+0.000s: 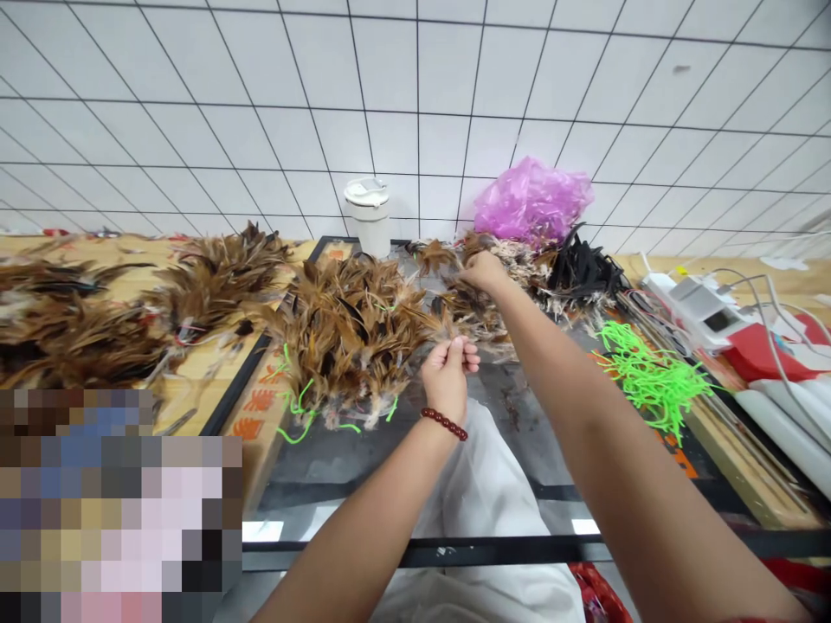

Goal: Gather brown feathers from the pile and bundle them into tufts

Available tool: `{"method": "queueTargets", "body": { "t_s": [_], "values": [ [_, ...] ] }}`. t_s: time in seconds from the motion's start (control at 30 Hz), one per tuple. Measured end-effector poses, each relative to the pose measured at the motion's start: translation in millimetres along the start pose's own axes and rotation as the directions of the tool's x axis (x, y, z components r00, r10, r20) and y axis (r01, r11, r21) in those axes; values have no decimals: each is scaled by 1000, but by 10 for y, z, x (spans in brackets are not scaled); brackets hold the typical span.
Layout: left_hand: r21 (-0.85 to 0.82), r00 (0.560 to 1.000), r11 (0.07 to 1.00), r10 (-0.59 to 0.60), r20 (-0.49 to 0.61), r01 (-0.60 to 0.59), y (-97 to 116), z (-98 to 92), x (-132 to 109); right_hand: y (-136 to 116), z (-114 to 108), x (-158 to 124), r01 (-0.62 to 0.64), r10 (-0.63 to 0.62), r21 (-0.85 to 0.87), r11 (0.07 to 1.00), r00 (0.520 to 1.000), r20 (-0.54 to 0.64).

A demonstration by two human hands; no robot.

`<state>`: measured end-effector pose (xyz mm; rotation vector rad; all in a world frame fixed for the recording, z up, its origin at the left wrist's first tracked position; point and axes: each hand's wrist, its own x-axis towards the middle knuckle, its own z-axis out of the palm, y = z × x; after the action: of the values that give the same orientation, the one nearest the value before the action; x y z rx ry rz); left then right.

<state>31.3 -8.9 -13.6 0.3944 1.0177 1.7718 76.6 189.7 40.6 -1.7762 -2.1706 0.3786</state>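
Single head-worn view, set above wearer's lap (480, 593), facing forward and down across worktop (325, 463). Forearms (370, 515) enter from near side, close to lens; left hand (447, 363) and right hand (484, 275) farther off, about mid-view. Tiled wall (447, 69) closes far side, filling upper third. Wide field: worktop spans left to right, its near edge (493, 549) crossing low, below hands.

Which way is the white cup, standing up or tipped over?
Standing up: the white cup has its lid at the top.

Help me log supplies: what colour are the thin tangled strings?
The thin tangled strings are bright green; head view.
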Motion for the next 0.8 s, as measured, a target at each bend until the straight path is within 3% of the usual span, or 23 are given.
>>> {"method": "queueTargets", "body": {
  "t_s": [0.17, 0.3, 0.47, 0.6, 0.8],
  "values": [
    [-6, 1000, 1000, 9, 16, -9, -1, -3, 3, -21, -534, -240, 167, -163, 10, 986, 973, -165],
    [-2, 999, 999, 45, 28, -45, -15, -10, 18, 46, -773, -655, 211, -226, -118, 970, 964, -138],
    [15, 997, 997, 72, 41, -72, -27, -8, 34, 269, -552, -1156, 210, -220, -283, 936, 976, -1],
    [19, 997, 997, 71, 42, -72, -20, -3, 36, 437, -343, -1406, 214, -207, -247, 945, 977, 55],
    [-3, 997, 998, 56, 53, -56, 1, 5, 19, 653, -328, -1651, 183, -178, 40, 982, 978, -105]
  ]
}}
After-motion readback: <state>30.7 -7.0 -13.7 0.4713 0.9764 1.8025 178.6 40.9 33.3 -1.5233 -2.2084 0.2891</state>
